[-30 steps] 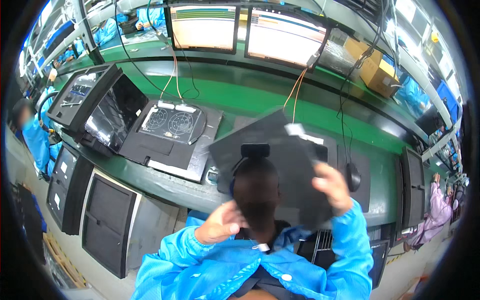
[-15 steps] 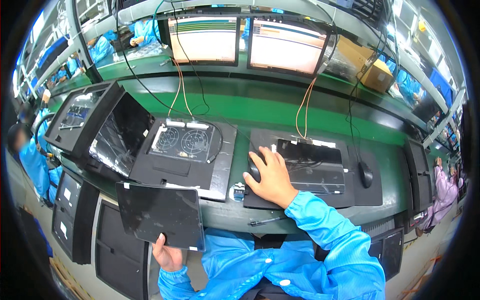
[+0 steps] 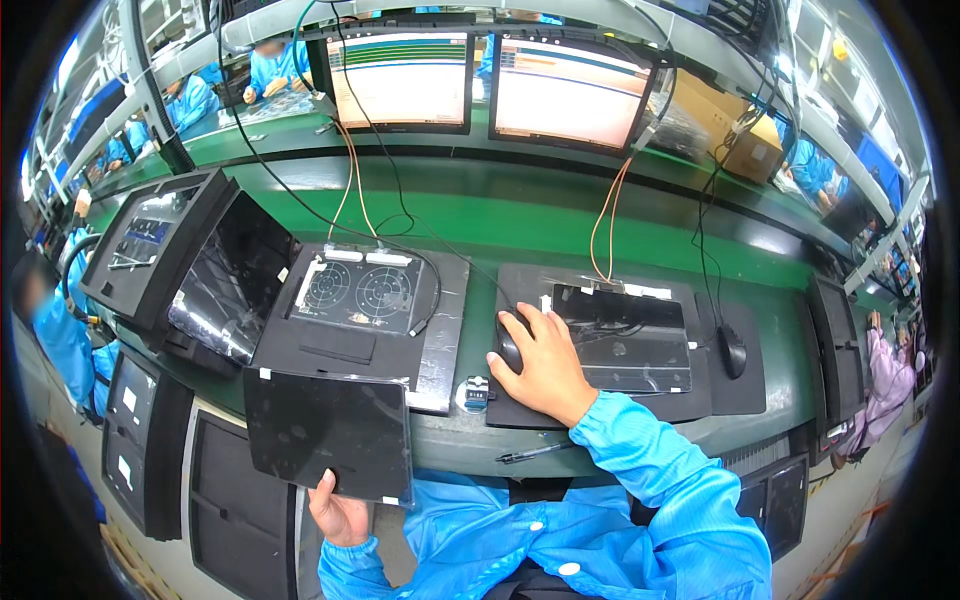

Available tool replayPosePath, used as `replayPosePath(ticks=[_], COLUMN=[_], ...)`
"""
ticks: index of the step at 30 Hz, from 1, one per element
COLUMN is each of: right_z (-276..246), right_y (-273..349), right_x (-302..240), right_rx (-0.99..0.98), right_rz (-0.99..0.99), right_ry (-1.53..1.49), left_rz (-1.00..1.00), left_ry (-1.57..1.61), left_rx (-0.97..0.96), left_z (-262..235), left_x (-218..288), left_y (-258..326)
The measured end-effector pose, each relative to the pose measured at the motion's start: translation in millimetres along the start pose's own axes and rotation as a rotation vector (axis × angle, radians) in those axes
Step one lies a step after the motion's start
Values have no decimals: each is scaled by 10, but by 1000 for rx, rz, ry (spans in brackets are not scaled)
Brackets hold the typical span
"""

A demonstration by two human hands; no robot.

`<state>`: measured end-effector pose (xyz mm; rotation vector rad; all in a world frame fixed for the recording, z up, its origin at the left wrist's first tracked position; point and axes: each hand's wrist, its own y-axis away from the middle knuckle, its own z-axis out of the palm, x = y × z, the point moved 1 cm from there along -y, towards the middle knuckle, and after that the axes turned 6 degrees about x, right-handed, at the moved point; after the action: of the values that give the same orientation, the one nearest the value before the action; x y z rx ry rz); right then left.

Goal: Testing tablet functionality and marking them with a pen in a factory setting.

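Flat panel (image 3: 640, 360) between left mouse (image 3: 509, 351) and right mouse (image 3: 734, 355), monitors (image 3: 575, 95) behind.

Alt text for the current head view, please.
A person's left hand holds a flat black panel near its lower edge while the right hand rests on a black mouse at a green workbench. Right of that mouse lies a second dark panel; on the left lies one showing two round target patterns, with two lit monitors behind.

Left hand (image 3: 340, 512) holds a dark panel (image 3: 328, 430) at its lower edge; right hand (image 3: 546, 368) rests on a mouse (image 3: 507, 350) left of a flat panel (image 3: 640, 345); 2 lit monitors (image 3: 400, 90) stand behind.
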<state>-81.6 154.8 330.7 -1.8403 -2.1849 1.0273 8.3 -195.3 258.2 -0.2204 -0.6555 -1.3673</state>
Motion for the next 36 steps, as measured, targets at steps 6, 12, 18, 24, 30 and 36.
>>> replayPosePath(ticks=[6,12,18,24,30,36], right_z=[-25,-12,-36,-150,584,259], right_y=[23,48,-13,-597,-923,-696], right_x=[2,11,-79,-112,-184,-643], right_rx=[-2,-5,51,-6,-230,-318], right_rz=[-11,-4,17,-349,-486,-352], right_ry=[-8,-5,12,-149,-69,-535], left_rz=[-3,-16,-5,-21,-43,-61], left_ry=[-6,-16,0,24,135,221], left_rx=[-1,-9,7,23,14,24], left_z=[-14,35,58,-145,198,250], left_x=[-66,-107,-79,78,132,177], left_y=[3,42,62,-18,-87,-166])
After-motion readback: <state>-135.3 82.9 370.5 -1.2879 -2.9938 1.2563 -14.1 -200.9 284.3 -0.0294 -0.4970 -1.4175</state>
